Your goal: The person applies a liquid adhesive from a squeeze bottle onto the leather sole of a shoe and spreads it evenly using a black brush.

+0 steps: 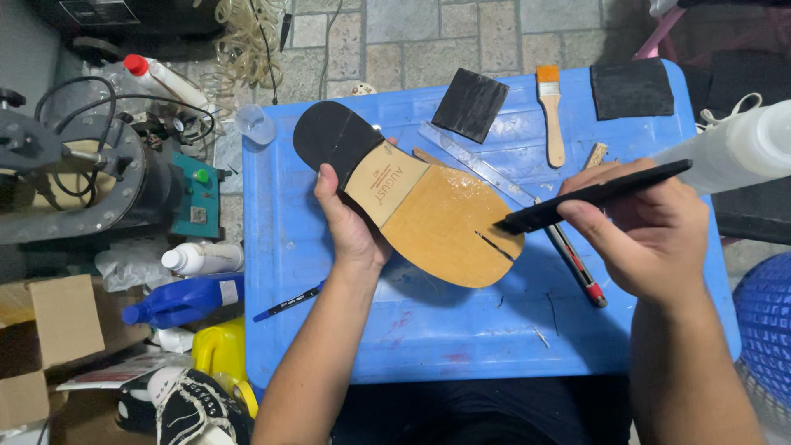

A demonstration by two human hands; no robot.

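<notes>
My left hand [346, 224] holds a shoe upside down above a blue table [461, 338], its tan leather sole [441, 222] facing up and the black heel [334, 136] pointing away to the upper left. The sole's front half looks glossy, with a dark slit near the toe. My right hand [651, 239] grips a flat black strip [589, 196] whose tip touches the sole's right edge next to the slit.
On the table lie a metal ruler [474, 162], a red-and-black utility knife [577, 268], a wooden-handled brush [550, 115], two black rubber pieces [470, 103] [633, 88] and a pen [288, 302]. Bottles [177, 301], a machine [74, 177] and boxes stand at left; a white bottle [741, 148] at right.
</notes>
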